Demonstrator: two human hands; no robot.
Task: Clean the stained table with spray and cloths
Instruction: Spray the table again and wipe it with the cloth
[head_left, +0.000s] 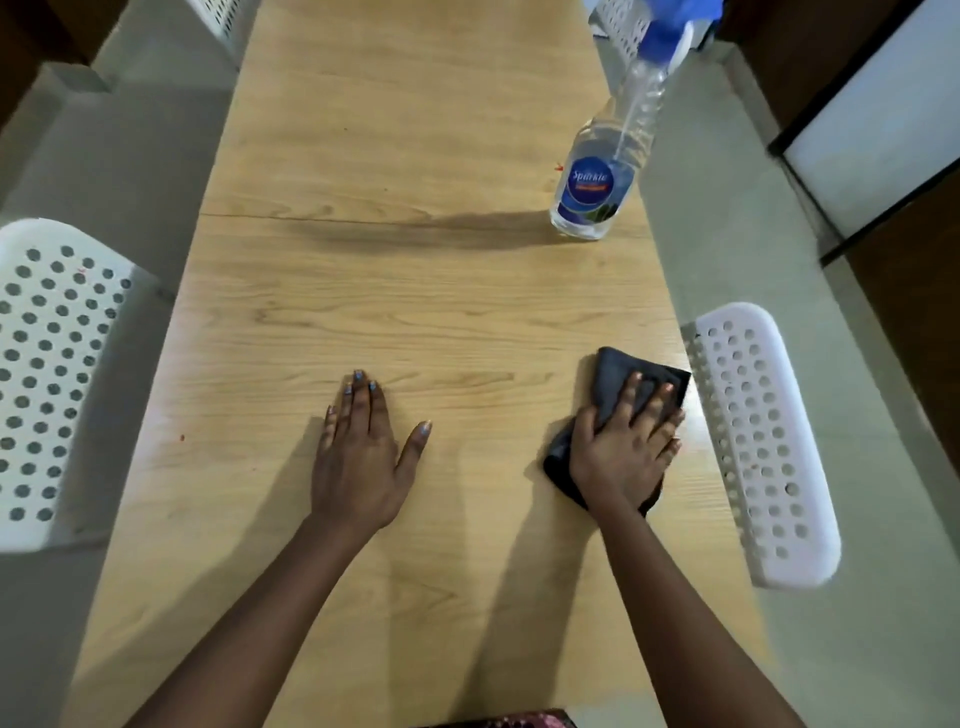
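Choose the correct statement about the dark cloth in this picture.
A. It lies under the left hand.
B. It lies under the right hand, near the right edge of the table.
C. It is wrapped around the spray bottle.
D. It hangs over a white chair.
B: the right hand presses spread fingers on the dark cloth, by the right edge of the table.

On the table (415, 312), the spray bottle (597, 176) stands far right, the cloth (618, 379) near right under the right hand (623, 457).

Dining room: table (415, 322), perforated chairs (763, 441).
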